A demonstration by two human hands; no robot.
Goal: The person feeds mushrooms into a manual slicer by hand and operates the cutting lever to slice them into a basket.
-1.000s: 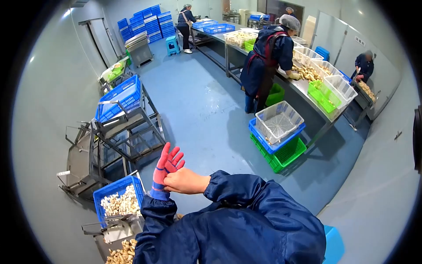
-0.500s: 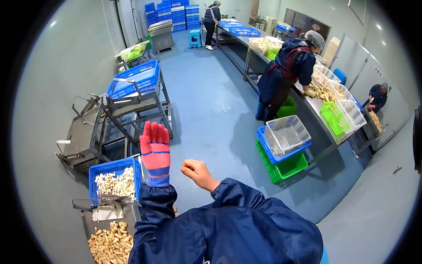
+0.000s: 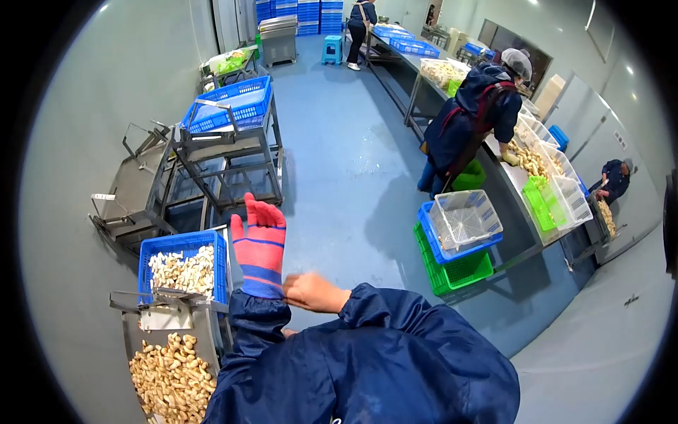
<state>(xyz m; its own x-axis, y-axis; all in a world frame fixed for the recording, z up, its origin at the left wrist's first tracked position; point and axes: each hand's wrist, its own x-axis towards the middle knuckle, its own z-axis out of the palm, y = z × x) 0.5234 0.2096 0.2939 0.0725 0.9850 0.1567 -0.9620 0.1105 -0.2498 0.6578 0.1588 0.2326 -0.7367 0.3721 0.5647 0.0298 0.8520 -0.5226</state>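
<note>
My left hand (image 3: 261, 237) wears a pink knit glove with blue stripes and a blue cuff. It is raised, fingers up and thumb apart, with nothing in it. Bare and a little blurred, my right hand (image 3: 316, 292) is closed at the wrist side, its fingers pinching the glove's cuff (image 3: 263, 284). Dark blue sleeves cover both arms. Left of the gloved hand stands a blue crate (image 3: 147, 263) partly filled with pale cut pieces. Below it, a metal tray holds a heap of tan, knobbly pieces (image 3: 171, 378).
Metal frames (image 3: 134, 187) and a cart with a blue crate (image 3: 233, 106) line the left wall. At right, a co-worker (image 3: 473, 116) bends over a long table beside stacked crates (image 3: 459, 240). Blue floor (image 3: 346, 212) runs between. Other people work farther off.
My right hand has moved left and reached the glove's cuff. My gloved hand has turned, its thumb now out to the left. The view has shifted slightly.
</note>
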